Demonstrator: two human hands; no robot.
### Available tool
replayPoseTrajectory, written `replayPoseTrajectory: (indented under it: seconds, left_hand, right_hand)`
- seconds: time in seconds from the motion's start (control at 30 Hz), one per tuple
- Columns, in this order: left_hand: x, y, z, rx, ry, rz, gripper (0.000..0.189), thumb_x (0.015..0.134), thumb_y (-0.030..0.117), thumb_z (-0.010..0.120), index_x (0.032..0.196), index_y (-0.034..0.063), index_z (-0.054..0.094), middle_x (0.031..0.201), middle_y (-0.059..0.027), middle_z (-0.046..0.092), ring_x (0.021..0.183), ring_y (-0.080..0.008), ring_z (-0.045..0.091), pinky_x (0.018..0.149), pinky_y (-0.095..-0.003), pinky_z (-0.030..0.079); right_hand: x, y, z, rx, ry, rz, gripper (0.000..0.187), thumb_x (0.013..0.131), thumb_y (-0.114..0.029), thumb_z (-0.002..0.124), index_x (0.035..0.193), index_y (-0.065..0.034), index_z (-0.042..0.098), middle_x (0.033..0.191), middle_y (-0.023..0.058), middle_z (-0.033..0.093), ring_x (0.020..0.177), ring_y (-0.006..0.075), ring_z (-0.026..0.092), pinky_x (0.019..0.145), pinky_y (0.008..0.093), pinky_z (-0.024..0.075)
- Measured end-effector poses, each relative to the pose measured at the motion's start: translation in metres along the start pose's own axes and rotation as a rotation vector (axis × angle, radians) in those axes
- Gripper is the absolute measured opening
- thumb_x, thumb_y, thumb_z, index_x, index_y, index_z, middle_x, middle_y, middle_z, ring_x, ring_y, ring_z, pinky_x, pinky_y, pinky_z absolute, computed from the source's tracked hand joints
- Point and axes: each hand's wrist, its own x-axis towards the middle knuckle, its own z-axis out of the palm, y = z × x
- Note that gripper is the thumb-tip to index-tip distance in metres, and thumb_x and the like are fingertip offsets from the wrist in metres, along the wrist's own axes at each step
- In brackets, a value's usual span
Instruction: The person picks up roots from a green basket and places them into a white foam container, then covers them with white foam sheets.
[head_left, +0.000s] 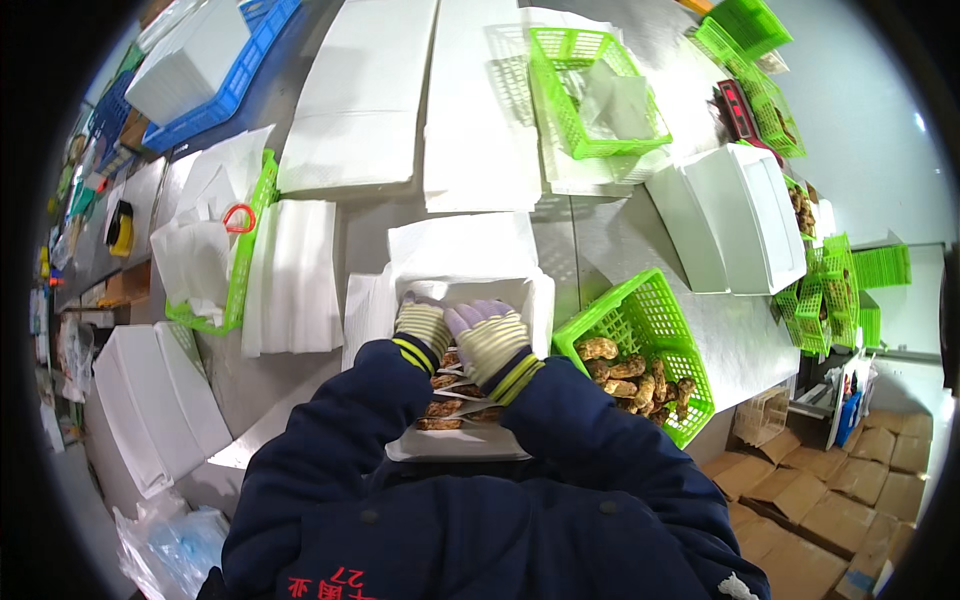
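My left hand (421, 324) and my right hand (489, 337), both in striped knit gloves, are inside a white foam box (459, 448) lined with white paper. They lie side by side near its middle, palms down. Their fingertips and anything under them are hidden. Rows of brown mushrooms (444, 408) with white paper strips between them fill the near part of the box. More loose mushrooms (643, 388) lie in a green plastic basket (675, 319) just right of the box. White paper sheets (461, 240) hang over the far rim.
Paper stacks (356, 127) lie beyond the box. A green basket (592, 146) holds clear plastic pieces. Foam boxes stand at the right (724, 217) and left (161, 405). At left are folded paper (291, 277) and a basket with red-handled scissors (240, 217). Cardboard boxes (832, 495) lie lower right.
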Motion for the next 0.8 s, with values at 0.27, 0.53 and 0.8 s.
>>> replayPoseTrajectory:
  seconds: [0.27, 0.53, 0.8]
  left_hand:
    - [-0.006, 0.007, 0.009, 0.238, -0.026, -0.012, 0.029, 0.085, 0.015, 0.041, 0.092, 0.0006, 0.065, 0.092, -0.0168, 0.065, 0.088, -0.0286, 0.063, 0.101, -0.0491, 0.026]
    - [0.007, -0.006, 0.044, 0.404, 0.101, -0.085, 0.03, 0.086, 0.019, 0.038, 0.103, 0.0082, 0.06, 0.102, -0.0094, 0.062, 0.1, -0.0247, 0.056, 0.098, -0.0456, 0.029]
    - [-0.025, 0.004, 0.024, 0.325, 0.358, 0.013, 0.036, 0.082, 0.015, 0.043, 0.116, 0.0048, 0.048, 0.111, -0.0116, 0.056, 0.106, -0.0254, 0.051, 0.1, -0.0443, 0.029]
  right_hand:
    - [0.032, 0.03, 0.082, -0.151, -0.426, 0.386, 0.05, 0.09, -0.024, 0.03, 0.136, -0.0047, 0.026, 0.142, 0.0151, 0.024, 0.133, 0.0308, 0.02, 0.102, 0.0579, 0.0146]
    - [-0.045, -0.001, 0.041, 0.1, 0.171, 0.062, 0.044, 0.079, -0.017, 0.047, 0.122, -0.0077, 0.043, 0.127, 0.0121, 0.043, 0.118, 0.0294, 0.04, 0.096, 0.0479, 0.0312]
    - [-0.243, 0.102, 0.008, 0.41, 0.578, 0.762, 0.03, 0.078, -0.006, 0.057, 0.108, -0.0051, 0.055, 0.092, 0.0141, 0.061, 0.085, 0.0254, 0.059, 0.074, 0.0308, 0.0478]
